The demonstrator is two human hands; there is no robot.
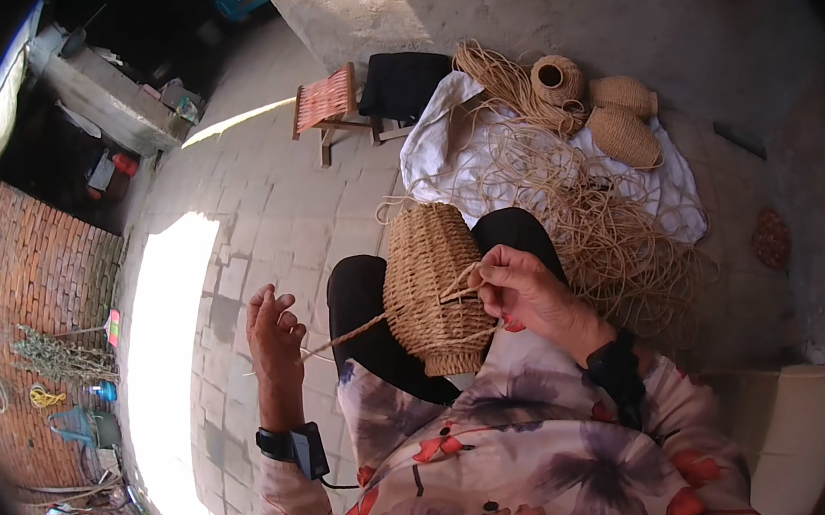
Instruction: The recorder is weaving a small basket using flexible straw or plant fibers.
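A woven straw-coloured basket (430,249), rounded like a jar, rests tilted between my knees. My right hand (532,292) is closed in a pinch at its right side, gripping a thin strand (460,283) that comes out of the weave. From the basket's left side a twisted cord (357,330) runs out taut to my left hand (275,339). The fingers of that hand are curled and raised, with the cord held against the palm. A loose tail of cord shows beyond it. Whether my right hand also holds a small tool cannot be made out.
Ahead, a white cloth (442,165) carries a tangled heap of straw cord (625,245), a cord bundle (501,81) and several finished woven vessels (623,136). A small folding stool (326,103) stands beside a black cloth-covered seat (405,86). Brick wall (41,249) at left.
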